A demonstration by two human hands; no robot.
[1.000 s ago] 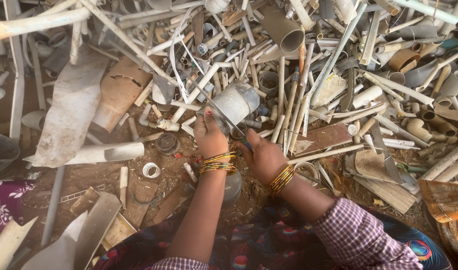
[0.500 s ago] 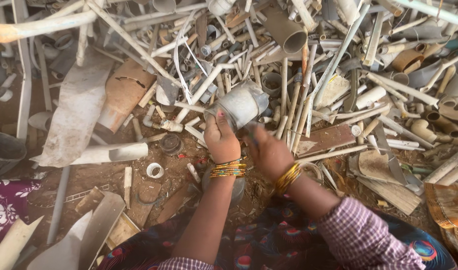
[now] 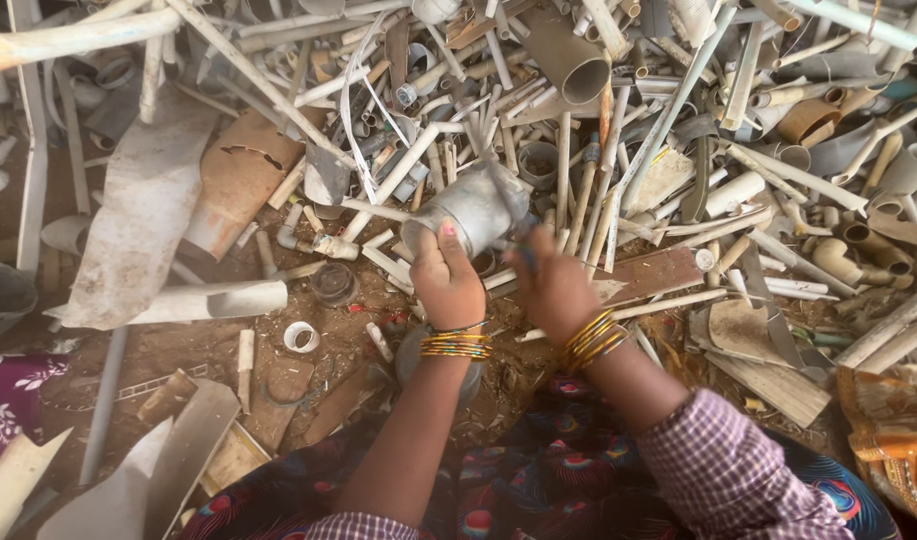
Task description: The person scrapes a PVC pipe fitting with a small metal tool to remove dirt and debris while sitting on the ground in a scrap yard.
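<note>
We look straight down from a head camera at two bare arms reaching out over a dirt floor (image 3: 179,350) heaped with broken plastic pipe; the left hand (image 3: 447,283) has its grip closed round the lower end of a short, wide grey pipe fitting (image 3: 474,205), thumb on top, holding it up just above the pile of pale pipe scraps (image 3: 619,150); stacked gold bangles (image 3: 456,345) ring that wrist. The right hand (image 3: 551,290) sits just beside the fitting's right side, blurred; its fingers curl around something thin and dark, but we cannot tell what it is or how tightly it is gripped. A checked sleeve (image 3: 739,470) covers the right forearm.

We judge the fitting to be light, stiff and hollow, dusty enough to slip a little; its broken edges may be sharp; the round body, held around its middle or lower rim, looks the safest place to take hold.

Nearby lie a flattened brown pipe piece (image 3: 234,185) to the left, a small white ring (image 3: 301,337) on the floor, and a large tan pipe (image 3: 569,55) at the top.
</note>
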